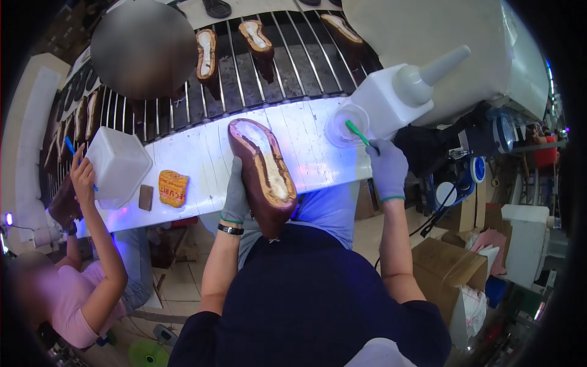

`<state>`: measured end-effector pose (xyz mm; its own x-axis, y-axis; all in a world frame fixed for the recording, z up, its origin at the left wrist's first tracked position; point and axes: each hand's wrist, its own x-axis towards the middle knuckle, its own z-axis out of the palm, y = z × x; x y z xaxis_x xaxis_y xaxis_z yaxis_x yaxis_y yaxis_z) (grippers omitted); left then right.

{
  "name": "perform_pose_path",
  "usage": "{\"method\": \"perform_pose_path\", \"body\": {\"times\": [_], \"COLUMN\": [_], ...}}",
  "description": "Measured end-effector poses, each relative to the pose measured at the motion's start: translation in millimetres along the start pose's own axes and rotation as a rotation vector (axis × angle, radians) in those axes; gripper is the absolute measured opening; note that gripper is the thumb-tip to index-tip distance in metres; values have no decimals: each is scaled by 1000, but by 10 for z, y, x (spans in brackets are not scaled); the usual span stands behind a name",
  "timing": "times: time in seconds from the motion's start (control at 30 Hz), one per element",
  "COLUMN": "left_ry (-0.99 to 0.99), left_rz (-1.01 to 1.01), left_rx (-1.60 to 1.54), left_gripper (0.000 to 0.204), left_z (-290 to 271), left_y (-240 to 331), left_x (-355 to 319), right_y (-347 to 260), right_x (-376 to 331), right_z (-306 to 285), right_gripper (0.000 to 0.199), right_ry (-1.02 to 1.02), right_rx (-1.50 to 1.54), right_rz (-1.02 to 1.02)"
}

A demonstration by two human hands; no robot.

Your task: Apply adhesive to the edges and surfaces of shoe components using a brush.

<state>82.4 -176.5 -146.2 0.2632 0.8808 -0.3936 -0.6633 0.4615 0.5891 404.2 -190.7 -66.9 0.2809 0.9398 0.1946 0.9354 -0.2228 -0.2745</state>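
My gloved left hand is wrapped round the side of a brown leather shoe upper on a last. Its underside faces up, showing a tan folded edge around a pale middle. In my gloved right hand is a green-handled brush, its head at the mouth of a small clear cup. White stuff shows inside the cup. Right beside the cup, a white plastic bottle with a long nozzle stands on the white bench.
More lasted uppers lie soles up on a roller conveyor beyond the bench. At left, a co-worker's hand holds a blue brush near a white container. A yellow packet and a small grey block lie between us.
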Motion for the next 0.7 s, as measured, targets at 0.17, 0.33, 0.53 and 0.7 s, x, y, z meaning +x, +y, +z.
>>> {"method": "perform_pose_path", "body": {"times": [0.17,0.33,0.53,0.7], "left_ry": [-190,-509,-306,-581], "left_rz": [-150,-304,-307,-250], "left_rx": [-275,-634,-549,-637], "left_gripper": [67,71,73,64], "left_z": [-137,-133,-159,-315], "left_y": [-156,-100,-97,-178], "left_x": [10,10,-22,61], "right_y": [-116,-71,105,259], "right_x": [158,189,225,98], "right_z": [98,158,102,247], "right_gripper": [18,18,21,26], "right_ry": [-73,-90,-125,-304], "right_rx": [-142,-129,157,853], "right_rz": [-14,-66,-48,311]}}
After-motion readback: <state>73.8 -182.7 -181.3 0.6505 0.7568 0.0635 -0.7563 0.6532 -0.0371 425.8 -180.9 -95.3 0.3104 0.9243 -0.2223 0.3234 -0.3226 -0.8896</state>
